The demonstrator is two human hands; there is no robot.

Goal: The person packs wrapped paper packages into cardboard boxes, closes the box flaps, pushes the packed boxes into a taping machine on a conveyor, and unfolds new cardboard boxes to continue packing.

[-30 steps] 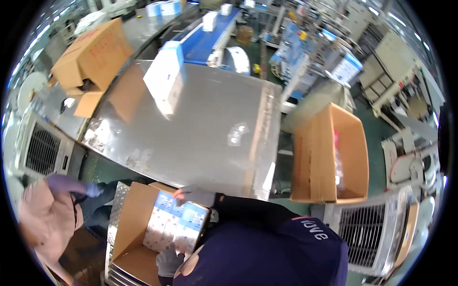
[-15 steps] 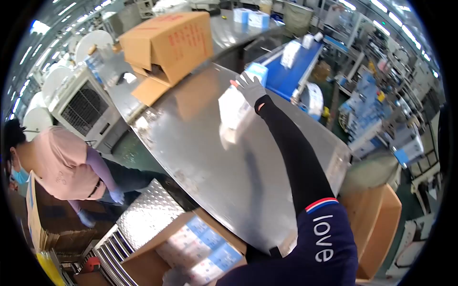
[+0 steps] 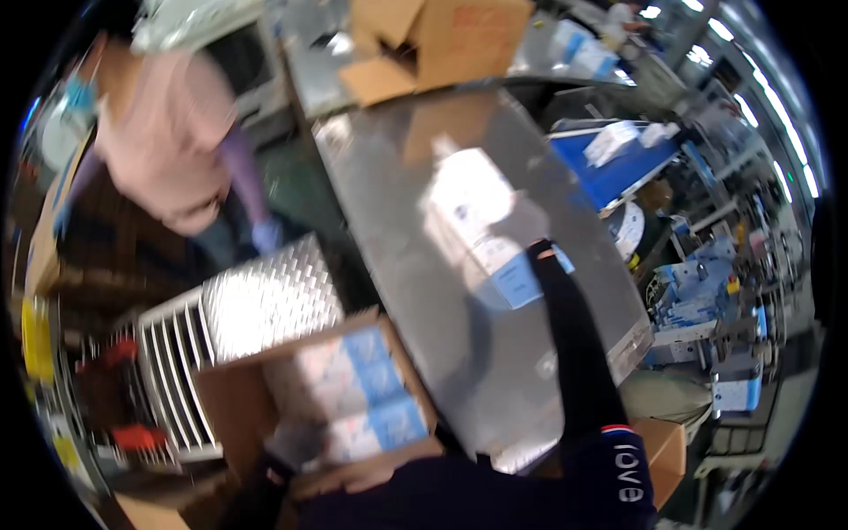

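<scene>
On the metal table, a white-and-blue wrapped pack (image 3: 512, 281) lies at an angle under my right hand (image 3: 519, 221). That hand wears a grey glove and has hold of the pack's side, with its fingers blurred. My left hand (image 3: 299, 443), also gloved in grey, is low inside an open carton (image 3: 237, 415), against the white-and-blue packs (image 3: 371, 375) there. Its fingers are too dark and smeared to make out. The packs sit in rows at the carton's right side.
The metal table (image 3: 397, 238) spans the middle. An open cardboard box (image 3: 477, 40) stands at its far end; a blue conveyor (image 3: 609, 172) carries packs beyond. Rollers (image 3: 172, 375) and a tread plate (image 3: 269, 300) lie left, near a person in pink (image 3: 168, 132).
The pack has slid across the table towards me with my right hand. My view has turned left and down. My left hand remains in the carton. The person in pink stands more upright.
</scene>
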